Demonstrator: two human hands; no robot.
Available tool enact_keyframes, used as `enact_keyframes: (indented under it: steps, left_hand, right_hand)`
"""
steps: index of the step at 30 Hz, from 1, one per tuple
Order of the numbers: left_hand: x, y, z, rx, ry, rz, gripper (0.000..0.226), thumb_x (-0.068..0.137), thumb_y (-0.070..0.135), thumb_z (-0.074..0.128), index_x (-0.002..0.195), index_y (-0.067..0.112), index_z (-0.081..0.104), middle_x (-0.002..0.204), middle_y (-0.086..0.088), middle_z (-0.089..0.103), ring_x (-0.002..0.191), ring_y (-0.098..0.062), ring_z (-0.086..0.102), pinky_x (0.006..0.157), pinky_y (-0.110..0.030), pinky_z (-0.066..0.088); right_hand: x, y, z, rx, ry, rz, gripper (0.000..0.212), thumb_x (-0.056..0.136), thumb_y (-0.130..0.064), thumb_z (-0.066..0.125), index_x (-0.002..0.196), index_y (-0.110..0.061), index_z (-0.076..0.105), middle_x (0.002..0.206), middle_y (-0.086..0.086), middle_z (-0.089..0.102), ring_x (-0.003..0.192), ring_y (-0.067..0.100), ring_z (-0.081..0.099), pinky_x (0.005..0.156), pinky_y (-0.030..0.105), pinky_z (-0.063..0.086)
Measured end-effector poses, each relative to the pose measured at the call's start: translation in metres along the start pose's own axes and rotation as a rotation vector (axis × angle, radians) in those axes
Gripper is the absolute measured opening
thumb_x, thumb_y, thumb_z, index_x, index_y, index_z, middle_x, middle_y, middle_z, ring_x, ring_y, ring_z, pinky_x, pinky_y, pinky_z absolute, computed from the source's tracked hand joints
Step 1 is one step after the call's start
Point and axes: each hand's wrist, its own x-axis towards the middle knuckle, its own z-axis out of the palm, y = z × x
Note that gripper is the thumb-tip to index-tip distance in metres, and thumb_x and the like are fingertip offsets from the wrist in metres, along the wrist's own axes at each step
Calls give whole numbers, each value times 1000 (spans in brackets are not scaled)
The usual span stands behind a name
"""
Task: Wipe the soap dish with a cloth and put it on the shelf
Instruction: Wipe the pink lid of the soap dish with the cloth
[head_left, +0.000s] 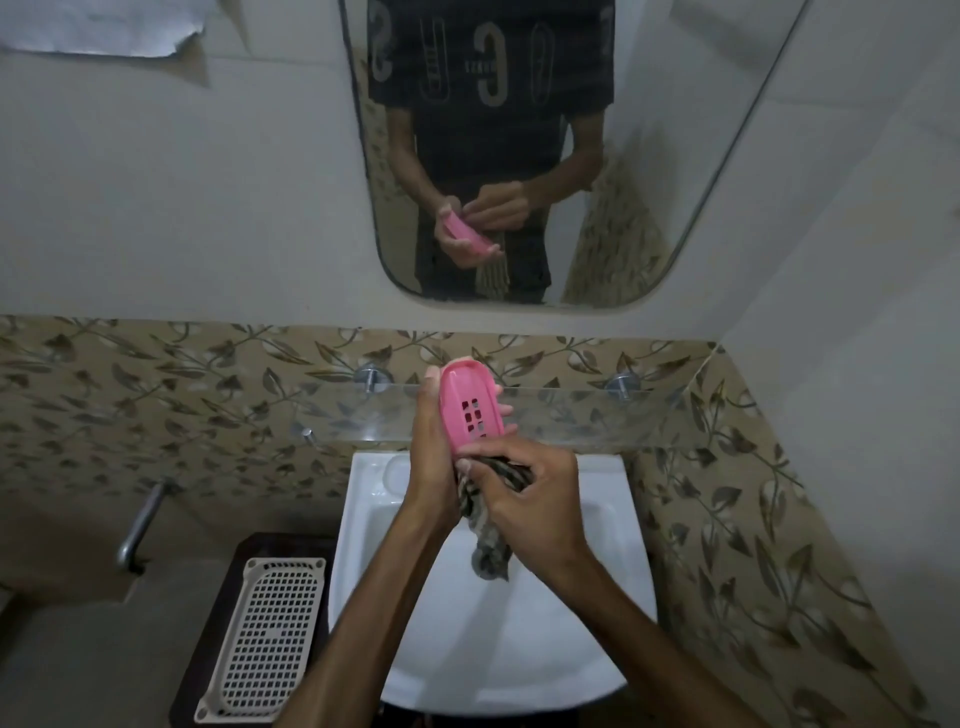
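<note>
- While the left hand (434, 441) cups the pink oval plastic soap dish (470, 410) at frame centre, over the white ceramic basin (613, 597), its fingers wrap the back.
- Right hand (535, 499) fingers curl tight around the striped grey cloth (488, 545), pressing it at the dish's lower end.
- Risk, I'd judge: the dish could slip into the basin if rubbing outpaces that one-handed hold.
- Its long axis runs nearly upright in frame, slotted face toward us, top end near the clear glass shelf (597, 421).

A home bathroom: white washbasin (618, 525) under a glass shelf (571, 415), wall mirror (649, 156), leaf-patterned tiles (156, 379).
</note>
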Motion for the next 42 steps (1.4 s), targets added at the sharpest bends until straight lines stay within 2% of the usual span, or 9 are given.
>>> enact_keyframes:
  steps: [3,6,12,18,24,30,35,39,42]
  left_hand:
    - [-9,-3,7,-77,-19,-9,70,99,68,43,112,10,79,109,-18,77,100,-32,75,79,-38,63]
    - [-14,-11,16,-128,-40,42,52,106,55,41,113,21,80,119,-14,76,111,-27,74,81,-33,63]
    - [-1,5,1,-129,51,4,72,98,71,42,105,10,81,97,-16,78,85,-26,77,69,-36,63]
    - [-6,-6,16,-38,55,78,56,104,59,41,118,16,75,118,-16,76,111,-29,74,90,-40,61]
    - [-2,-4,9,-44,120,93,59,99,63,46,122,14,72,119,-20,74,112,-33,72,103,-52,56]
    - [1,-6,13,220,149,229,53,91,70,45,114,30,72,109,-8,77,96,-20,75,78,-33,61]
    - [9,-22,6,384,146,358,25,112,32,40,119,41,63,109,6,73,93,6,70,75,-10,54]
    - [13,-21,2,439,81,394,30,113,25,39,130,36,62,114,6,73,98,8,69,76,-6,52]
    - [15,-15,-3,369,83,394,34,108,39,37,121,39,69,111,1,78,100,-5,73,80,-19,59]
  right_hand:
    - [17,-8,7,-19,130,-12,28,82,-4,83,103,-23,80,98,-20,73,95,-5,71,89,12,55]
    - [54,-13,8,-174,256,-115,15,84,-7,81,97,-15,81,99,-3,70,91,0,64,85,14,54]
    - [17,0,9,-234,20,-148,18,88,-24,77,105,-20,78,103,-5,76,96,3,69,87,24,60]
    - [55,-6,14,-154,206,-59,11,86,-6,80,97,-9,80,95,3,75,89,10,70,83,28,59]
    - [31,-5,23,-87,103,16,15,84,-12,81,98,-18,78,99,-6,72,92,0,69,85,14,57]
    - [64,10,20,-84,274,121,4,87,-10,80,88,-12,77,83,-1,74,76,10,70,73,30,62]
    - [43,23,27,68,278,307,8,89,-12,78,91,-20,78,81,-6,78,77,8,75,76,39,65]
    - [44,15,23,186,277,345,18,92,-12,75,90,-30,77,84,-7,79,78,5,76,72,25,62]
    - [38,3,24,153,204,110,22,91,-8,74,95,-30,76,98,-8,76,93,4,73,80,12,56]
